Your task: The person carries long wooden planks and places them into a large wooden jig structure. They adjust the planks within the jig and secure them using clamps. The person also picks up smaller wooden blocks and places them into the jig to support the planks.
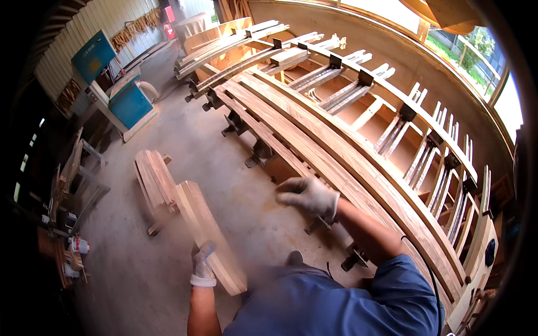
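Observation:
My left hand (203, 264), in a whitish work glove, grips a thick pale wooden beam (208, 232) along its left side near the lower end. The beam slants from upper left toward my body. My right hand (307, 196), also gloved, is over the floor beside the near edge of the clamp rack. Its fingers are loosely bent and apart, with nothing seen in them. Just right of it, long wooden strips (330, 151) lie side by side across the rack's metal clamp bars (342, 96).
A stack of wood pieces (154, 182) stands beyond the beam's far end. Clamp screws (260, 152) jut from the rack's near side. A blue-green machine (130, 103) stands at the far left. A can (79, 245) sits by a stand at left. A dark cable (426, 263) hangs beside my right arm.

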### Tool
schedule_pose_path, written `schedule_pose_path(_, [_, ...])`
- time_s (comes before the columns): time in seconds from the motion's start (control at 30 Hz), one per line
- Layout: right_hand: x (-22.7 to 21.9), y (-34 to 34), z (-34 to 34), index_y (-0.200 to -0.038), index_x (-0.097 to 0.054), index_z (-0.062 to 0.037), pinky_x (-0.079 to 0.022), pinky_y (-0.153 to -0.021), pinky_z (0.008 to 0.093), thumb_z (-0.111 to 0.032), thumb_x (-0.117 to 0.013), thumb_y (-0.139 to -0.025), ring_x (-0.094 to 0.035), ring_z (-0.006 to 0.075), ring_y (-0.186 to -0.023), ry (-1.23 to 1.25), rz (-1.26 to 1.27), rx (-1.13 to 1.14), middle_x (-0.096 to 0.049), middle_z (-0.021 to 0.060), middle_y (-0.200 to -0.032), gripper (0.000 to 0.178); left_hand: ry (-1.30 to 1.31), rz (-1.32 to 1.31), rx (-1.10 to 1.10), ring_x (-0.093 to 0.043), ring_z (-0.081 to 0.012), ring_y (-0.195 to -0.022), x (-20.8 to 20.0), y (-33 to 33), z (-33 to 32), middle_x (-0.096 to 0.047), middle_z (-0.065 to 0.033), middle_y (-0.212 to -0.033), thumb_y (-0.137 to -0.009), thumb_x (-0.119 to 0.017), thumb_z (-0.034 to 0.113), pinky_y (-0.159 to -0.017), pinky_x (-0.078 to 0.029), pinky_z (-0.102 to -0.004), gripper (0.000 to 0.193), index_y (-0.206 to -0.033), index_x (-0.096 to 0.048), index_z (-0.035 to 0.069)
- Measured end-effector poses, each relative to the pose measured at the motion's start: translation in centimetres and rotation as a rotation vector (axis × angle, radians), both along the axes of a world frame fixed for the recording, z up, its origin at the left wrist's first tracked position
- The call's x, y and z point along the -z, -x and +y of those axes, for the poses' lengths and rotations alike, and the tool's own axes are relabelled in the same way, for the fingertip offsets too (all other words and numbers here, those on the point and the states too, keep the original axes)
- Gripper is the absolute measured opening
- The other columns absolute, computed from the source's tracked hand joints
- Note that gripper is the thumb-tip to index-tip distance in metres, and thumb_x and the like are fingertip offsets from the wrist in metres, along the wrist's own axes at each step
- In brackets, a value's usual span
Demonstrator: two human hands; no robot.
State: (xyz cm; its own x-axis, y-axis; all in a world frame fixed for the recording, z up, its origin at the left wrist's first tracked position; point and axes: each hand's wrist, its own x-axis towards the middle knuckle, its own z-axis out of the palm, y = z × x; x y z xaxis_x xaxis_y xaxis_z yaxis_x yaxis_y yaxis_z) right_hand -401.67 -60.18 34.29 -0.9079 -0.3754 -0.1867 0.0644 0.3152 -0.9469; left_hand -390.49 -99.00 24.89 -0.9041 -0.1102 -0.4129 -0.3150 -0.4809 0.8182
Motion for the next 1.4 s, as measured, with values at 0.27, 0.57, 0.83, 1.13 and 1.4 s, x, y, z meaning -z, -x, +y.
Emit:
schedule_pose_path(0.27, [3.5, 6.2, -16.0, -0.161, -0.042, 0.0006, -0.058, -0.103, 0.0391, -0.042, -0.090, -0.086, -0.068, 0.0252, -0.124, 0.048, -0.183, -0.225, -0.065, 0.0221, -0.142, 0.099, -0.257, 0.093, -0.094, -0.068, -0.0287, -0.115, 2.1, 15.8, -3.8, -0.069, -0.0143, -0.125, -0.104, -0.066, 0.051, -0.101, -0.057, -0.0436, 0.057, -0.140, -0.060, 0.006])
schedule_pose_path(0.57, [6.1, 20.8, -28.2, -0.154, -0.050, 0.0040, -0.058, -0.090, 0.0305, -0.040, -0.091, -0.089, -0.071, 0.0146, -0.105, 0.471, -0.535, 0.094, -0.073, 0.0101, -0.127, 0.089, -0.523, 0.244, 0.306, -0.062, -0.0393, -0.132, -1.3, 35.7, -10.5, -0.060, -0.0227, -0.148, -0.094, -0.049, 0.085, -0.111, -0.053, -0.0536, 0.105, -0.157, -0.045, 0.001])
schedule_pose_path(0.83, [3.7, 32.1, -32.3, -0.141, -0.062, 0.0029, -0.061, -0.086, 0.0314, -0.030, -0.085, -0.095, -0.073, 0.0153, -0.101, 0.494, -0.316, 0.295, -0.075, 0.0102, -0.119, 0.061, -0.550, 0.078, 0.386, -0.056, -0.0328, -0.138, -2.4, 51.7, -14.5, -0.055, -0.0178, -0.154, -0.107, -0.037, 0.074, -0.118, -0.046, -0.0486, 0.088, -0.159, -0.042, 0.003])
schedule_pose_path(1.13, [3.4, 47.5, -28.0, -0.142, -0.057, 0.0110, -0.060, -0.093, 0.0323, -0.022, -0.080, -0.097, -0.072, 0.0176, -0.104, 0.614, -0.137, 0.640, -0.073, 0.0154, -0.124, 0.060, -0.322, 0.076, 0.720, -0.058, -0.0289, -0.137, -3.9, 66.7, -9.0, -0.060, -0.0139, -0.149, -0.110, -0.056, 0.049, -0.118, -0.045, -0.0437, 0.068, -0.157, -0.044, 0.001])
schedule_pose_path(1.4, [5.6, 58.7, -23.3, -0.138, -0.062, 0.0082, -0.060, -0.090, 0.0309, -0.025, -0.079, -0.099, -0.071, 0.0151, -0.100, 0.733, -0.205, 0.871, -0.075, 0.0134, -0.119, 0.054, -0.047, 0.043, 0.847, -0.064, -0.0218, -0.125, -6.1, 79.2, -2.0, -0.066, -0.0120, -0.136, -0.103, -0.063, 0.016, -0.108, -0.051, -0.0359, 0.049, -0.149, -0.054, -0.001])
